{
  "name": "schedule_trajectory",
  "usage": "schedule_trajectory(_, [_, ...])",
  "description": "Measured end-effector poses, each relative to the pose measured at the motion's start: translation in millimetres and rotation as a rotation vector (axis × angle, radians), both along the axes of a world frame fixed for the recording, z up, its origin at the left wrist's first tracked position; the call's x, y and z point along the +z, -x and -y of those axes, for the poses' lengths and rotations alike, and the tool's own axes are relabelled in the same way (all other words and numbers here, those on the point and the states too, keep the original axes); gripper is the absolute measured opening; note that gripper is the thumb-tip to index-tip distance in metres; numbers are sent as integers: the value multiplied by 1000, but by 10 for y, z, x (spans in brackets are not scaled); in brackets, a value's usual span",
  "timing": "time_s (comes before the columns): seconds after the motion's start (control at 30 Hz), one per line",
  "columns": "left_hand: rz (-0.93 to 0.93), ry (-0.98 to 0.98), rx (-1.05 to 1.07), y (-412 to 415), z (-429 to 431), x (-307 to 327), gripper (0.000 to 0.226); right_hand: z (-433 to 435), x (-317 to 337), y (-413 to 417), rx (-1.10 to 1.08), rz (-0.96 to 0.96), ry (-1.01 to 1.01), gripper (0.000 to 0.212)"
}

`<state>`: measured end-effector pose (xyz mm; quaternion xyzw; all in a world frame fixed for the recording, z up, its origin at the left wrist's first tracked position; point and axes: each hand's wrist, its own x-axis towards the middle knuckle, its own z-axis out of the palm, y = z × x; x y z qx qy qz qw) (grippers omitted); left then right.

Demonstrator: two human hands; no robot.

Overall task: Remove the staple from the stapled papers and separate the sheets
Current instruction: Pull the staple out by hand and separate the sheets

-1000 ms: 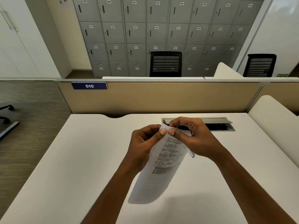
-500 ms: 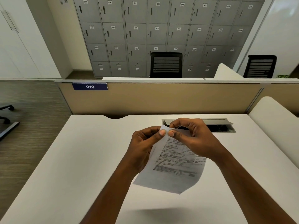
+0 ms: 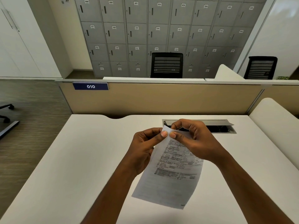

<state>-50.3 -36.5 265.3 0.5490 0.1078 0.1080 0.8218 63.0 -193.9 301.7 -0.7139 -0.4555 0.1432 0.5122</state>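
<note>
While pinched at top corner by both hands, left hand [image 3: 143, 147] and right hand [image 3: 194, 139], papers [image 3: 171, 172] hang above desk [image 3: 72, 159], now swung flatter than half a second ago. Staple not visible; sheets apparently not yet separated.

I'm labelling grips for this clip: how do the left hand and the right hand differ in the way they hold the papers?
The left hand comes from the left edge, thumb tip on the front of the papers; the right hand arches over the top corner. The left hand's fingers curl behind the sheet, mostly hidden; the right hand's fingers bend above it. Both pinch the same top corner, thumbs almost meeting, papers hanging above the desk.
</note>
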Motion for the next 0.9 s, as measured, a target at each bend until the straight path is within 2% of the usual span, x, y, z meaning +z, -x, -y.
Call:
schedule_trajectory(0.27, [45,-79,33,5,2,5,18,-17,-51,-4,-30,19,8,7])
schedule_trajectory(0.33, [58,-102,56,2,20,16,18,-35,-73,23,-115,187,-35,11])
schedule_trajectory(0.4, [69,-108,78,-11,39,28,18,-57,-106,54,-224,488,-69,17])
schedule_trajectory(0.5, [79,-114,99,-32,43,30,19,-70,-159,40,-289,811,-37,12])
schedule_trajectory(0.63, [71,-142,108,-45,43,23,20,-74,-181,6,-280,928,-5,9])
schedule_trajectory(0.8, [70,-177,116,-66,14,-3,23,-117,-138,39,-279,1053,44,23])
schedule_trajectory(0.9, [90,-192,111,-66,2,-10,23,-125,-132,33,-267,1129,116,18])
